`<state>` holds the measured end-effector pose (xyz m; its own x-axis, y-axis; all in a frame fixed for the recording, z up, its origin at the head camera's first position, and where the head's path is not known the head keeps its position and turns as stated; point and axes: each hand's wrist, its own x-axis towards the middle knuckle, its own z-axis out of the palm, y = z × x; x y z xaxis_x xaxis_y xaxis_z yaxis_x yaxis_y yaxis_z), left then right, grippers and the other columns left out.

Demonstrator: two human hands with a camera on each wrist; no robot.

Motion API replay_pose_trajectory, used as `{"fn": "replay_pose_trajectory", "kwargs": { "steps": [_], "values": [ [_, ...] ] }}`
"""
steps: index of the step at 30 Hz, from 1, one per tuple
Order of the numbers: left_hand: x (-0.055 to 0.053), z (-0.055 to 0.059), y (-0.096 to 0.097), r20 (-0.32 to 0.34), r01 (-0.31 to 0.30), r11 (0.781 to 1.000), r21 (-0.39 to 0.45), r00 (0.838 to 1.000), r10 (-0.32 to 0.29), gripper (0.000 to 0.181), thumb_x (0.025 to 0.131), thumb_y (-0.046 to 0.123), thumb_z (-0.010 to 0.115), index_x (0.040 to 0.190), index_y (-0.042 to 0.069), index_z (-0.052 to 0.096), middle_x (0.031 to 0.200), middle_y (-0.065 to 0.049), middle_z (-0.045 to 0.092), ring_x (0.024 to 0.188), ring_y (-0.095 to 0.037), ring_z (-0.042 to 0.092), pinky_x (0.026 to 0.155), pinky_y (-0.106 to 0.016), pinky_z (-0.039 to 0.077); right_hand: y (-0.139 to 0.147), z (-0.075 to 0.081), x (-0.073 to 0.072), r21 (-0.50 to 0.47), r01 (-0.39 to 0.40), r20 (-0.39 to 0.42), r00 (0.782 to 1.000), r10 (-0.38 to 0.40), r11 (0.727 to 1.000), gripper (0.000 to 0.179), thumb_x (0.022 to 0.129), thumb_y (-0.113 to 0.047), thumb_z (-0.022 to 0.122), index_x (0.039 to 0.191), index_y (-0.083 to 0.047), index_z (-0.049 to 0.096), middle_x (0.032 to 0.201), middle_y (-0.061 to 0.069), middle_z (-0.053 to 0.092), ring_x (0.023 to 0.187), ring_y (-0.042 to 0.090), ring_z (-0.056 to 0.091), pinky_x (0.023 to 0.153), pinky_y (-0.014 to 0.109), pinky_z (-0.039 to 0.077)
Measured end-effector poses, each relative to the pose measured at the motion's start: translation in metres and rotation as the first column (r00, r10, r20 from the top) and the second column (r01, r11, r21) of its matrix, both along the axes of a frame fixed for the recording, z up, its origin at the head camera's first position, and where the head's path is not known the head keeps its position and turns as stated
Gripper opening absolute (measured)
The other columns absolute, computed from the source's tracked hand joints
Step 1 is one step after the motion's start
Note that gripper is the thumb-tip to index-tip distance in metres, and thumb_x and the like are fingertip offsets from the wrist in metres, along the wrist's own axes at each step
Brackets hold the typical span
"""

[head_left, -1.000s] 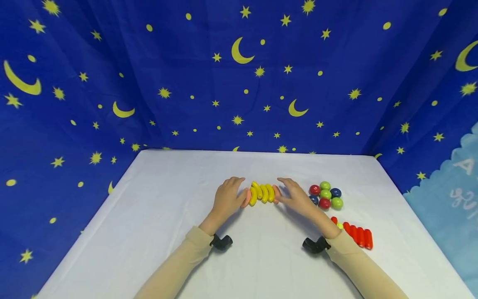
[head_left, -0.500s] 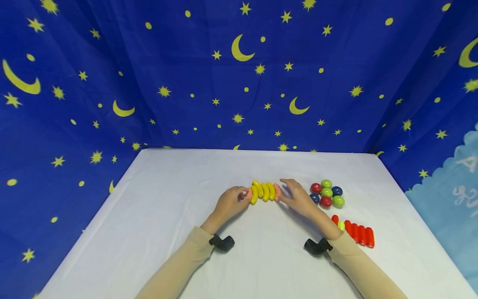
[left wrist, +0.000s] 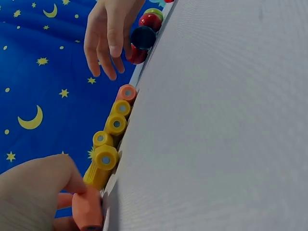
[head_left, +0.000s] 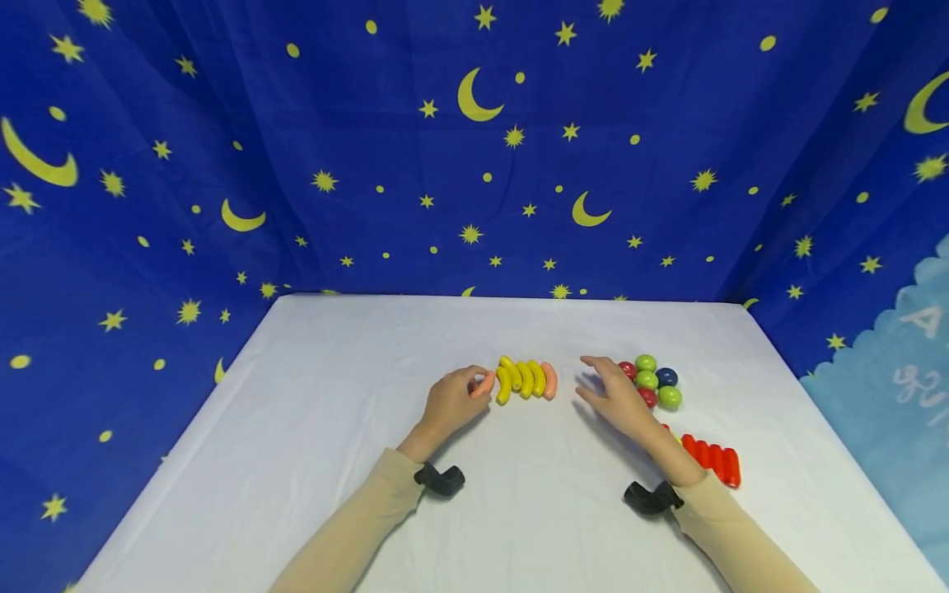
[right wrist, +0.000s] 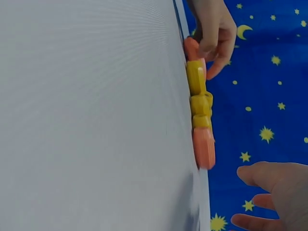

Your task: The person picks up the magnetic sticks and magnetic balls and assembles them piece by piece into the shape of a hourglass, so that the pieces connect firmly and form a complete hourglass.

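Observation:
My left hand pinches a salmon-pink banana-shaped piece between thumb and fingers, at the left end of a row. Beside it lie several yellow toy bananas, side by side on the white table. Another salmon-pink banana-shaped piece closes the row's right end. Grey discs show in the ends of the row's pieces in the left wrist view. My right hand holds nothing; it hovers with spread, relaxed fingers between the row and the glossy balls, covering part of them.
The balls are red, green and blue, grouped right of the row. Nearer me, red rod-like pieces lie partly behind my right forearm, with a bit of yellow beside them. A starry blue curtain stands behind the white table.
My left fingers have closed on the left pink piece and drawn it slightly left from the yellow bananas. My right hand has left the right pink piece and moved right.

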<state>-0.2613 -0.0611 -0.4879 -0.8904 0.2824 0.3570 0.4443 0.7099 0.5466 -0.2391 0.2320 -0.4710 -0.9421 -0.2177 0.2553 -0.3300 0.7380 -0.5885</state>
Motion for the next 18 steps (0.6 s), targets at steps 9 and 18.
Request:
{"fn": "replay_pose_trajectory", "kwargs": {
  "steps": [9, 18],
  "values": [
    [-0.003, -0.002, -0.001, -0.024, -0.027, 1.0, 0.006, 0.999, 0.027, 0.031, 0.08, 0.013, 0.064, 0.11, 0.004, 0.066, 0.075, -0.005, 0.059, 0.065, -0.012, 0.048, 0.06, -0.025, 0.042, 0.021, -0.005, 0.009, -0.016, 0.005, -0.039, 0.999, -0.006, 1.0, 0.051, 0.086, -0.006, 0.065, 0.133, 0.006, 0.047, 0.13, 0.026, 0.052, 0.121, 0.041, 0.049, 0.101, 0.056, 0.039],
    [-0.004, -0.004, -0.002, -0.031, -0.023, 1.0, -0.002, 0.999, 0.023, 0.028, 0.082, 0.013, 0.064, 0.108, 0.006, 0.069, 0.08, -0.008, 0.061, 0.065, -0.013, 0.047, 0.061, -0.025, 0.043, 0.029, -0.009, 0.013, 0.0, -0.005, -0.085, 0.996, 0.005, 1.0, 0.055, 0.076, 0.012, 0.057, 0.13, 0.006, 0.049, 0.122, 0.025, 0.056, 0.116, 0.042, 0.052, 0.099, 0.056, 0.04]
  ]
}}
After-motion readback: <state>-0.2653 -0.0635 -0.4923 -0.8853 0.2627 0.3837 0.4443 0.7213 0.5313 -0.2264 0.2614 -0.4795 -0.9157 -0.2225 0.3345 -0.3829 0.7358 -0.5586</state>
